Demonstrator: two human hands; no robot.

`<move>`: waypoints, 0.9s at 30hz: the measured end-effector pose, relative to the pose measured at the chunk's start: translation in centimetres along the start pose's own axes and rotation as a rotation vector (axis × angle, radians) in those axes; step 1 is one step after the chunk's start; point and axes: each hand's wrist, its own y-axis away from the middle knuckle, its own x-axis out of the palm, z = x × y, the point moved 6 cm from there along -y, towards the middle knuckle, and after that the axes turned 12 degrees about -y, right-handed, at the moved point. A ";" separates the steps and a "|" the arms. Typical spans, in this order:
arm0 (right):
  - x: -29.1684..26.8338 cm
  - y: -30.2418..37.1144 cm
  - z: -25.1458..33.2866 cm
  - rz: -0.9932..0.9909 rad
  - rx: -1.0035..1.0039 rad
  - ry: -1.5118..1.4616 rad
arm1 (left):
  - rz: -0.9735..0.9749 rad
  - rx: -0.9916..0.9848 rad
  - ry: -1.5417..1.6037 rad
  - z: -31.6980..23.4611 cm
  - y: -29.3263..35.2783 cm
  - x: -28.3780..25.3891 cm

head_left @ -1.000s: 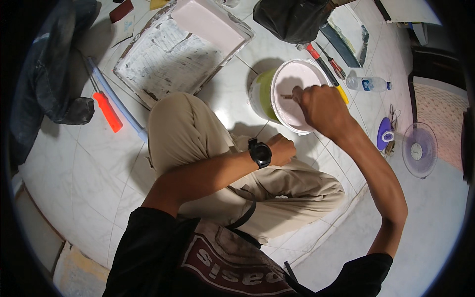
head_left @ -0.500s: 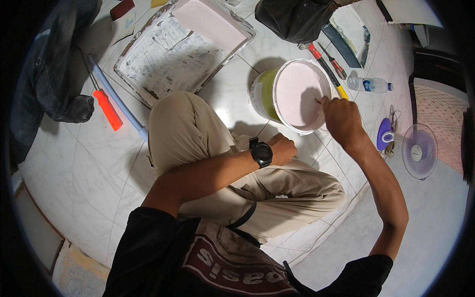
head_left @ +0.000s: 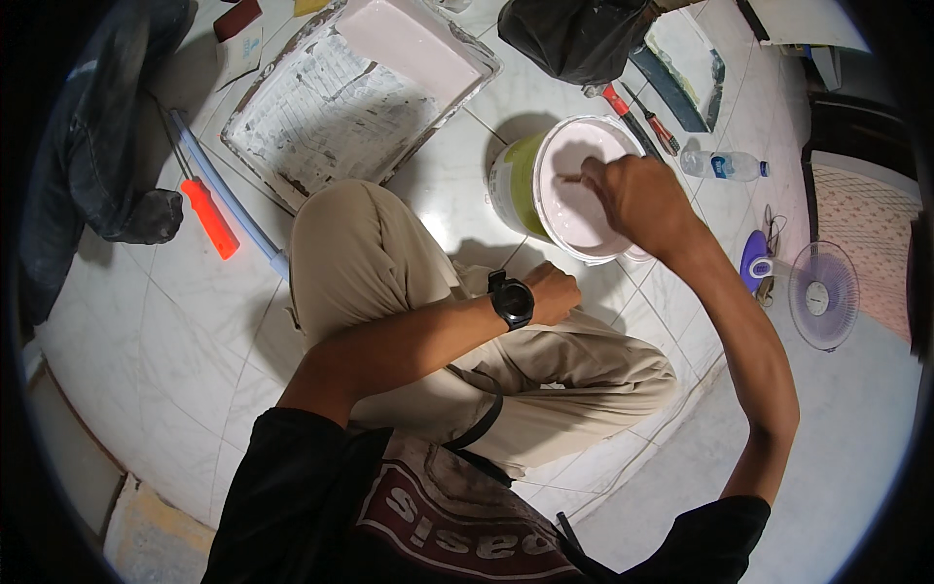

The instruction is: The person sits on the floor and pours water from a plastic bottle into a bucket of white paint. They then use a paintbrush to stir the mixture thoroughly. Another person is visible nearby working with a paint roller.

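A white and green bucket [head_left: 525, 190] stands in front of me, filled near the rim with pale pink paint [head_left: 576, 220]. Over its opening, my right hand [head_left: 642, 202] is closed around a thin brown stick [head_left: 570, 178]; a short end pokes out leftward past the fingers. How deep the stick sits in the paint is hidden. My left hand [head_left: 555, 294] rests on my crossed legs, fingers curled in, a black watch on its wrist. Nothing shows in that hand.
Beyond my knee lies a paint tray [head_left: 321, 122] with pink paint at its far end. Around the bucket are a black bag [head_left: 574, 39], screwdriver [head_left: 664, 134], second tray [head_left: 686, 73] and water bottle [head_left: 725, 165]. A purple fan [head_left: 817, 297] is right; an orange-handled tool [head_left: 211, 219] and another person's leg [head_left: 97, 146] are left.
My right hand has swept left across the bucket's opening, carrying the stick from the right rim toward the middle. My left hand stays on my legs.
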 end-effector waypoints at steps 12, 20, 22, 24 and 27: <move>1.5 2.8 -3.5 0.140 0.240 0.257 | 0.015 -0.003 0.005 0.4 0.2 0.3; 1.9 5.2 -0.1 0.245 0.158 0.024 | 0.056 0.005 -0.005 0.1 0.2 -0.3; 1.4 4.4 0.6 0.301 0.166 -0.042 | 0.056 0.006 -0.002 0.1 0.2 -0.1; 1.3 3.5 1.0 0.260 0.093 -0.044 | 0.048 0.007 0.000 0.1 0.1 0.1; 0.8 1.4 1.0 0.092 -0.024 -0.044 | 0.052 0.005 0.002 0.3 0.0 0.4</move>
